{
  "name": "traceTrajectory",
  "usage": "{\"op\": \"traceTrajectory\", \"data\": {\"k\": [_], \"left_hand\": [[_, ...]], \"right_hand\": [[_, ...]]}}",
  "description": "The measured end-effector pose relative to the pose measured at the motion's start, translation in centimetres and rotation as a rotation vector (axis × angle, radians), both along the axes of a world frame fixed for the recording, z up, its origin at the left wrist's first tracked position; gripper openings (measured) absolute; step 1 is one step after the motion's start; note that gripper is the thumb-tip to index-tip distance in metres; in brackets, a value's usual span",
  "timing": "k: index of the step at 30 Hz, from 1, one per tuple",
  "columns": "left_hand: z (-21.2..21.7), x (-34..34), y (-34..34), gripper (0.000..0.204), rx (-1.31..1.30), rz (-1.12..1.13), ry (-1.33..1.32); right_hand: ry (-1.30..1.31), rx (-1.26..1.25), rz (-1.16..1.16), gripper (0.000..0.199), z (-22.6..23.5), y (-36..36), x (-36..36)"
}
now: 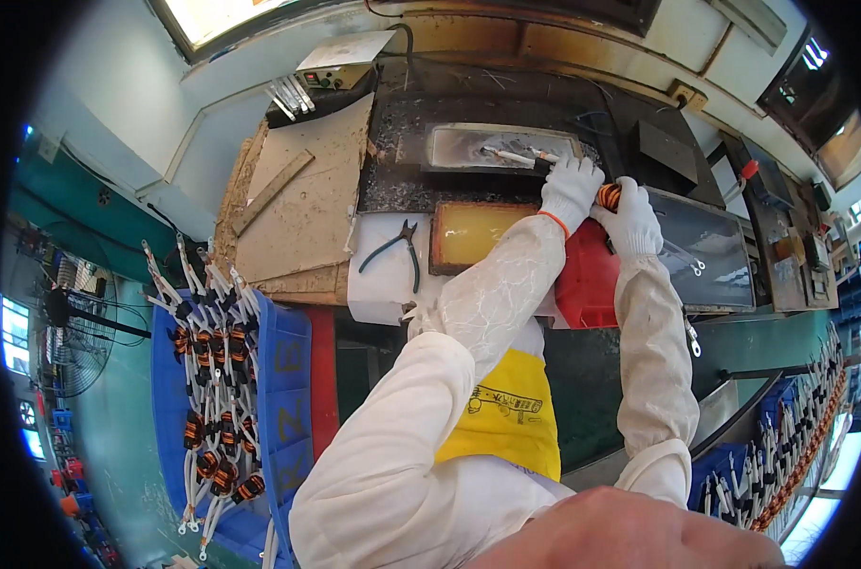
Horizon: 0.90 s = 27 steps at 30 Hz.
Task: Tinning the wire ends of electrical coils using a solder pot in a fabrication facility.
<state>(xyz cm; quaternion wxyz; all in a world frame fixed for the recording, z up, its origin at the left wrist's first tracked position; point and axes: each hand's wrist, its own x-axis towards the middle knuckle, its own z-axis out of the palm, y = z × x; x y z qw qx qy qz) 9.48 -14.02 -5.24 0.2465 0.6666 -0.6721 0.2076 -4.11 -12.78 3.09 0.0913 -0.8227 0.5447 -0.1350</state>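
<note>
1. Coil (pixel 609 196), banded orange and black, sat between our gloved hands above the bench (pixel 392 185), near a shallow metal tray (pixel 459 149).
2. Our right hand (pixel 633 226) held it, fingers narrow and wrapped about its body.
3. Our left hand (pixel 571 188) was just beside, fingers closed at the base of the coil's white leads (pixel 518 159); their exact grip was hidden from us.
4. Those leads reached leftward over the metal tray; whether their tips touched its silvery surface, we could not tell.
5. Nearer us stood a brown-rimmed yellow tray (pixel 437 242), with green-handled pliers (pixel 408 238) left of it on a white sheet (pixel 369 289).
6. A red bin (pixel 584 284) showed just below our hands, and a grey panel (pixel 724 251) lay to their right.
7. Farther left, cardboard (pixel 307 213) bore a wooden strip (pixel 272 194).
8. At lower left, we had a blue bin (pixel 288 398) full of similar coils (pixel 225 436).
</note>
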Motion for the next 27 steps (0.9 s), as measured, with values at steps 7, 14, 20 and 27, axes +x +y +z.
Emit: {"op": "traceTrajectory", "data": {"k": [7, 14, 20, 27], "left_hand": [[-0.3, 0.1, 0.1, 0.019, -0.023, -0.001, 0.051], [-0.6, 0.1, 0.0, 0.02, -0.025, -0.015, 0.092], [-1.2, 0.1, -0.4, 0.023, -0.062, -0.029, 0.135], [-0.7, -0.2, 0.2, 0.02, 0.038, -0.032, 0.205]], "right_hand": [[-0.023, -0.047, 0.024, 0.064, -0.2, 0.1, 0.1], [-0.036, -0.067, 0.032, 0.063, -0.6, -0.1, 0.0], [-0.016, -0.029, -0.002, 0.065, -0.2, -0.1, 0.2], [-0.001, -0.025, -0.005, 0.065, -0.2, 0.0, 0.2]]}}
